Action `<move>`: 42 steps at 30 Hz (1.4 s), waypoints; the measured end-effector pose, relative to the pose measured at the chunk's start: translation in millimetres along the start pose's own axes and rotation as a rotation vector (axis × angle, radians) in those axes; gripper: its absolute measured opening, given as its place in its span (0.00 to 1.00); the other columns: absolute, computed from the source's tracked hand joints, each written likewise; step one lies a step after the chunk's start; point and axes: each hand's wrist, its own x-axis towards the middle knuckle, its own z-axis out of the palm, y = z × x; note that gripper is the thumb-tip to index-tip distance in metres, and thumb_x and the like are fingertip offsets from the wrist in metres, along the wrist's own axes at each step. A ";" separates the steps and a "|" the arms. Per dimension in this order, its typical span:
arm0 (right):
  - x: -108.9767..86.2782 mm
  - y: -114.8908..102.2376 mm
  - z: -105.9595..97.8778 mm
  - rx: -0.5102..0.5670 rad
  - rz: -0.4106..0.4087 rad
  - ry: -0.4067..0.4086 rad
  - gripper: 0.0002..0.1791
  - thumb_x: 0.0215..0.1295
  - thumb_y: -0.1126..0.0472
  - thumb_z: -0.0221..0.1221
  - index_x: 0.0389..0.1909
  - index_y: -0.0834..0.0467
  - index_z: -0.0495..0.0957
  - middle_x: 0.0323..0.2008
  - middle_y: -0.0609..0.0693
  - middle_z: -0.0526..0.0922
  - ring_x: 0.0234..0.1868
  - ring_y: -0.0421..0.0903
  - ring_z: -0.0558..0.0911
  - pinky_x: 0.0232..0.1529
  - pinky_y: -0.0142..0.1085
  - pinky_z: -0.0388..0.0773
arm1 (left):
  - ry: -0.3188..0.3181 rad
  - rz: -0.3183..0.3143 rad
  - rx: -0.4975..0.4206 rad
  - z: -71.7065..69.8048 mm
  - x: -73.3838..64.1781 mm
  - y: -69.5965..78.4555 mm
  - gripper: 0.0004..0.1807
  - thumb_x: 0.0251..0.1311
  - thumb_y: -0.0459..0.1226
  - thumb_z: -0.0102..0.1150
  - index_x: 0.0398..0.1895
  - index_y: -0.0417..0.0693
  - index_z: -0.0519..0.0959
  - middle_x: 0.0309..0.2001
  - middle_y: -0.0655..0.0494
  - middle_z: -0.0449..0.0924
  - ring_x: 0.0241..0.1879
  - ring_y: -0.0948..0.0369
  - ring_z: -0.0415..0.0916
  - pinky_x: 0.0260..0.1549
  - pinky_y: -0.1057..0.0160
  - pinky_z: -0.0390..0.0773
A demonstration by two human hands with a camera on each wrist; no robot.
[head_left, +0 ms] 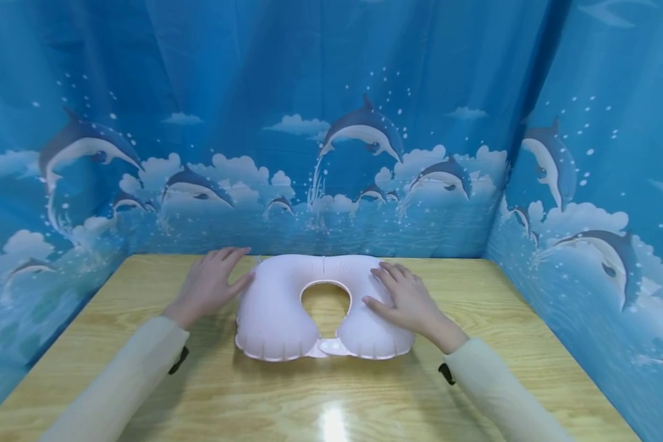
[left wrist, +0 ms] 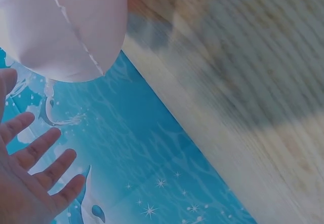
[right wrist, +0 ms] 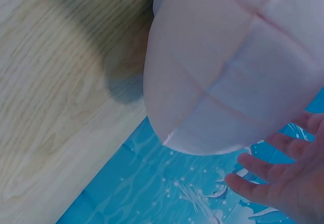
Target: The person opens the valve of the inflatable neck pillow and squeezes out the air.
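Observation:
A pale pink inflatable neck pillow [head_left: 273, 307], puffed up and U-shaped, is at the middle of the wooden table. Its opening faces the near side, where a small strap with a snap [head_left: 333, 347] joins the two ends. My left hand [head_left: 212, 282] is beside the pillow's left side with fingers spread; the left wrist view shows a gap between those fingers and the pillow [left wrist: 66, 26]. My right hand [head_left: 406, 301] lies along the pillow's right side with its fingers extended. In the right wrist view its fingertips are close to the pillow [right wrist: 217, 77]; contact is hard to tell.
The wooden table [head_left: 276, 399] has light grain and a bright glare spot near its front. A blue curtain [head_left: 243, 123] printed with dolphins and clouds hangs behind it and along both sides.

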 end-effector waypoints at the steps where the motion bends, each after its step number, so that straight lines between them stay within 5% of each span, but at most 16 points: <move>1: 0.6 -0.8 0.9 -0.001 0.002 -0.003 0.34 0.59 0.37 0.52 0.61 0.55 0.67 0.63 0.58 0.65 0.63 0.63 0.63 0.54 0.61 0.63 | -0.001 -0.001 -0.005 0.2 1.9 0.1 0.31 0.60 0.56 0.48 0.63 0.51 0.65 0.57 0.43 0.70 0.55 0.42 0.67 0.50 0.38 0.65; 19: 2.2 -7.3 13.8 0.011 0.017 0.003 0.33 0.58 0.37 0.52 0.59 0.54 0.69 0.64 0.60 0.63 0.64 0.66 0.61 0.52 0.63 0.64 | -0.083 0.002 -0.051 11.9 24.4 -4.4 0.26 0.62 0.53 0.49 0.60 0.54 0.69 0.57 0.45 0.71 0.56 0.42 0.66 0.52 0.36 0.62; 42: 1.1 -7.6 16.1 0.006 0.034 -0.010 0.33 0.59 0.37 0.51 0.60 0.53 0.68 0.65 0.59 0.62 0.65 0.66 0.59 0.54 0.63 0.63 | -0.131 0.051 -0.084 18.3 34.3 -10.9 0.15 0.64 0.46 0.49 0.53 0.58 0.75 0.55 0.49 0.74 0.56 0.44 0.65 0.52 0.37 0.60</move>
